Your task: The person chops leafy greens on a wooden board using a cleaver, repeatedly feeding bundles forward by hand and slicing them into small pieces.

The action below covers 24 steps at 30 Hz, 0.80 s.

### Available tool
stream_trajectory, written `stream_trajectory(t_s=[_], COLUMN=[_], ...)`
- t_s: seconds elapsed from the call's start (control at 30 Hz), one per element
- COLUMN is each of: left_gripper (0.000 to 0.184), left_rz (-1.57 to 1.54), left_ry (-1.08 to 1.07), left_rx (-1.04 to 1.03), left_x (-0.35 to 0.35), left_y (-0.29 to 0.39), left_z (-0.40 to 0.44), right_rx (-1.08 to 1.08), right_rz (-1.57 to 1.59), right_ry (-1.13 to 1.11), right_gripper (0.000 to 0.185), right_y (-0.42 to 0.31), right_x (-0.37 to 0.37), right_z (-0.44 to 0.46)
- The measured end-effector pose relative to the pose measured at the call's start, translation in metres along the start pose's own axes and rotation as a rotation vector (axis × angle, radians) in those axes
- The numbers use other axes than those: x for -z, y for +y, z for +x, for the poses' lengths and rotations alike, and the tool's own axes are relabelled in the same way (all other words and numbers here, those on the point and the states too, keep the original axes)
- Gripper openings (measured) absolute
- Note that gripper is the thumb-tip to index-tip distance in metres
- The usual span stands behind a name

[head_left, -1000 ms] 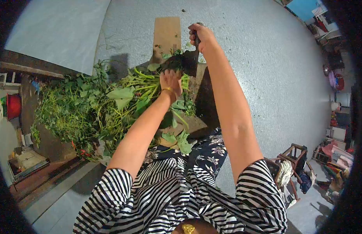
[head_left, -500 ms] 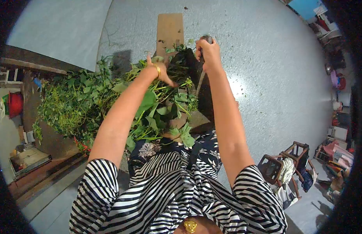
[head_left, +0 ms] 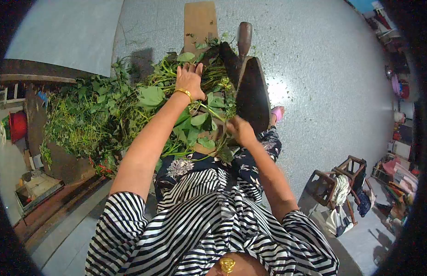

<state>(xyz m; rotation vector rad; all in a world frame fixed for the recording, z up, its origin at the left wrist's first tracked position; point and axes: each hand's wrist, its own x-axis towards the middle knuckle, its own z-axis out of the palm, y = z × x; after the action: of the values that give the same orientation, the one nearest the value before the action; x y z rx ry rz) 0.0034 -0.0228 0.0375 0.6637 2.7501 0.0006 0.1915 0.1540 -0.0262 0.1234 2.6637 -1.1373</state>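
Observation:
A heap of leafy green vines spreads from the left to the middle of the head view. My left hand, with a gold bracelet at its wrist, lies on the vines with fingers spread. Nearer my lap, my right hand is closed at the end of a pale green vine stem; its fingertips are partly hidden. A chopping blade with a wooden handle stands right of the vines, its handle free of either hand. Beneath them runs a wooden board.
Leaf scraps lie on the grey floor. A small wooden stool with cloths stands at lower right. A pink shoe shows beside the blade. A red basin is at far left, and assorted household things line the right edge.
My right hand has let go of the wooden handle and come back toward my lap, onto a vine stem. My left hand has shifted slightly up, its fingers now spread over the vines.

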Motion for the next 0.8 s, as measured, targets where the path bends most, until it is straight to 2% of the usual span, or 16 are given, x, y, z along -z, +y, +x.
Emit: stream_trajectory(t_s=[0.03,0.07,0.1,0.17,0.2,0.23,0.3,0.33,0.4,0.43,0.5,0.57,0.63,0.7,0.77,0.8], left_gripper=[0.109,0.109,0.110,0.110,0.110,0.111,0.108,0.106,0.106,0.106,0.105,0.105,0.104,0.104,0.115,0.115], left_rz=[0.006,0.006,0.005,0.002,0.014,0.027,0.004,-0.019,-0.019,-0.021,-0.010,0.000,-0.023,-0.018,0.008,0.006], left_ry=[0.009,0.004,0.003,0.000,0.022,0.044,0.004,-0.037,-0.029,-0.018,0.000,0.022,0.031,0.018,0.000,-0.003], left_rx=[-0.005,-0.009,-0.013,-0.020,-0.016,-0.011,0.005,0.021,0.013,0.004,-0.007,-0.018,-0.018,-0.009,-0.025,-0.024], left_x=[-0.001,-0.002,0.000,-0.001,-0.002,-0.002,0.004,0.005,0.002,0.000,-0.003,-0.005,-0.001,-0.001,-0.002,-0.001], left_y=[0.000,0.000,-0.001,0.000,0.000,0.001,0.002,0.002,0.000,0.000,-0.002,-0.002,-0.001,-0.001,-0.002,-0.001], left_z=[0.000,0.000,0.001,0.000,0.000,0.000,0.001,0.001,0.002,0.003,0.003,0.003,0.002,0.001,0.004,0.004], right_rx=[0.032,0.036,0.032,0.113,0.023,0.020,-0.112,-0.114,-0.142,-0.147,-0.091,-0.034,0.062,0.140,0.112,0.162], right_rz=[-0.311,-0.380,-0.377,-0.328,-0.263,-0.261,-0.122,-0.119,-0.061,-0.058,0.034,0.037,-0.238,-0.247,-0.226,-0.307], right_ry=[-0.169,-0.171,-0.170,0.018,-0.021,-0.020,0.034,0.030,0.024,0.021,0.191,0.204,0.002,0.052,-0.157,-0.167], right_gripper=[0.023,0.022,0.022,0.023,0.026,0.026,0.036,0.036,0.047,0.047,0.050,0.048,0.048,0.048,0.046,0.040], right_y=[-0.006,-0.013,-0.016,-0.020,-0.030,-0.028,-0.028,-0.029,-0.032,-0.032,-0.031,-0.030,-0.022,-0.023,-0.041,-0.047], right_x=[-0.002,-0.006,-0.014,-0.027,-0.021,-0.024,-0.027,-0.025,-0.019,-0.017,-0.013,-0.010,-0.011,-0.009,0.005,0.006], right_z=[-0.013,-0.023,-0.029,-0.038,-0.038,-0.036,-0.032,-0.030,-0.026,-0.024,-0.020,-0.015,-0.013,-0.024,-0.039,-0.050])
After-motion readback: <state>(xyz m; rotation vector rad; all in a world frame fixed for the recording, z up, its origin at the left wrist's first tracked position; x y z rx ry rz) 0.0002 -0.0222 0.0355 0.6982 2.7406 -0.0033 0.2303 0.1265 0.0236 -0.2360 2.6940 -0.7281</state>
